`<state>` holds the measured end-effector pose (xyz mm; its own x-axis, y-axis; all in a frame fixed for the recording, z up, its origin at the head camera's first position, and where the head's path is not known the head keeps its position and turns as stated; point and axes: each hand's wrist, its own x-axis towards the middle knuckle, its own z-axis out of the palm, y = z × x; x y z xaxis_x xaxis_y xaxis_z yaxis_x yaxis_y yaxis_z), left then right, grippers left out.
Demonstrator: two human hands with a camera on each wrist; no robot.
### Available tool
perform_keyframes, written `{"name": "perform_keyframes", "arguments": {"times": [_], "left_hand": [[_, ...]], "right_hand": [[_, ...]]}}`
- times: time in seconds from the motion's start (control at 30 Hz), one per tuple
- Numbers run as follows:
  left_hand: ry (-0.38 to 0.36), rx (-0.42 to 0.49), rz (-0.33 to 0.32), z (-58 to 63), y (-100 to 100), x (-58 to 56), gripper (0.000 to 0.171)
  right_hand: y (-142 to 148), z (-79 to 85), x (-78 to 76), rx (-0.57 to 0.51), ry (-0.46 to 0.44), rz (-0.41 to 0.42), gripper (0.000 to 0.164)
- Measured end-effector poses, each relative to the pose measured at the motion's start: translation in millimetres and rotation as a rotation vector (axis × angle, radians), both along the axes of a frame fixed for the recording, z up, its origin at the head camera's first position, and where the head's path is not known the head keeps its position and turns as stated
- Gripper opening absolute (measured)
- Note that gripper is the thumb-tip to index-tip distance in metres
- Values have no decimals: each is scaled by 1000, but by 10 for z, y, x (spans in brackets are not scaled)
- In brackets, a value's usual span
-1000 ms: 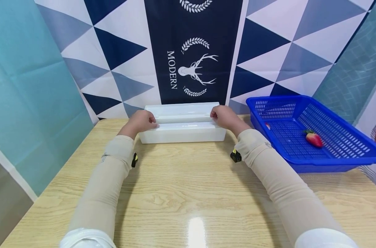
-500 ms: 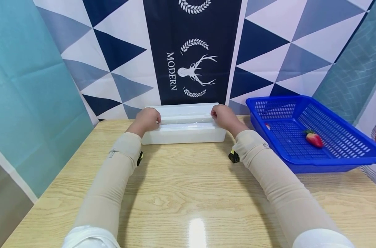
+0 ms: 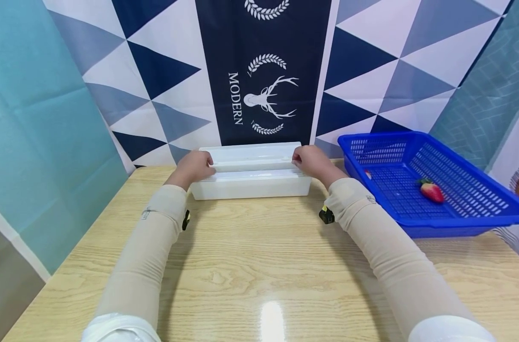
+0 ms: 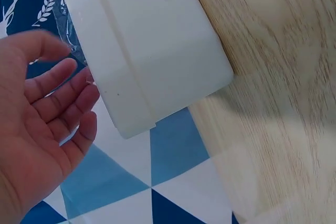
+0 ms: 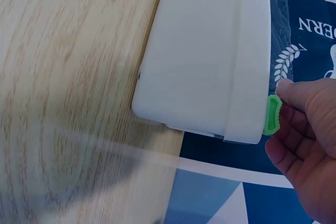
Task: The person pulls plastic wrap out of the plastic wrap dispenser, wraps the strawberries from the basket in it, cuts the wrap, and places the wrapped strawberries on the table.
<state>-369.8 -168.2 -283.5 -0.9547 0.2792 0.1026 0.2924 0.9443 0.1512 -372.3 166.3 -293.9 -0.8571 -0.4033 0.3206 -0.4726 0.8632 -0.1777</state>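
A long white cling film dispenser [image 3: 250, 188] stands at the table's back edge, its white lid [image 3: 250, 152] raised behind. Clear cling film [image 5: 280, 35] shows along its top edge in the right wrist view. My right hand [image 3: 314, 164] pinches the film's edge at the right end, beside a green slide cutter [image 5: 273, 115]. At the left end, my left hand [image 3: 192, 167] is beside the dispenser, fingers loosely bent and thumb apart from them. Film [image 4: 67, 24] lies just beyond that blurred thumb in the left wrist view.
To the right, a blue plastic basket [image 3: 447, 222] holds a strawberry [image 3: 432, 192] and a partly hidden reddish piece [image 3: 368, 174]. A patterned cloth [image 3: 156, 76] hangs right behind the dispenser. The wooden table [image 3: 242, 266] spreads out in front.
My left hand moved right along the dispenser's top, then back left to its end, and the dispenser's left end is uncovered again. The right hand has barely moved.
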Motion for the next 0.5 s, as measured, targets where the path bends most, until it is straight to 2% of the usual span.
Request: {"name": "perform_keyframes", "arguments": {"times": [0.07,0.13,0.27,0.4,0.5], "left_hand": [[-11,9,-8,-10,-10,0,31],[-5,-10,-20,-17,-13,-1,31],[41,-58,-36,-30,-19,-16,7],[69,-97,-29,-36,-40,-32,19],[97,-103,-33,-24,-63,-35,21]], "right_hand": [[-2,-2,-6,1,-3,7,11],[-3,0,-9,-3,-5,8,11],[1,2,-10,-8,-10,0,10],[-1,-3,-11,-10,-28,-6,10],[-6,-5,-13,-20,-32,-4,10]]}}
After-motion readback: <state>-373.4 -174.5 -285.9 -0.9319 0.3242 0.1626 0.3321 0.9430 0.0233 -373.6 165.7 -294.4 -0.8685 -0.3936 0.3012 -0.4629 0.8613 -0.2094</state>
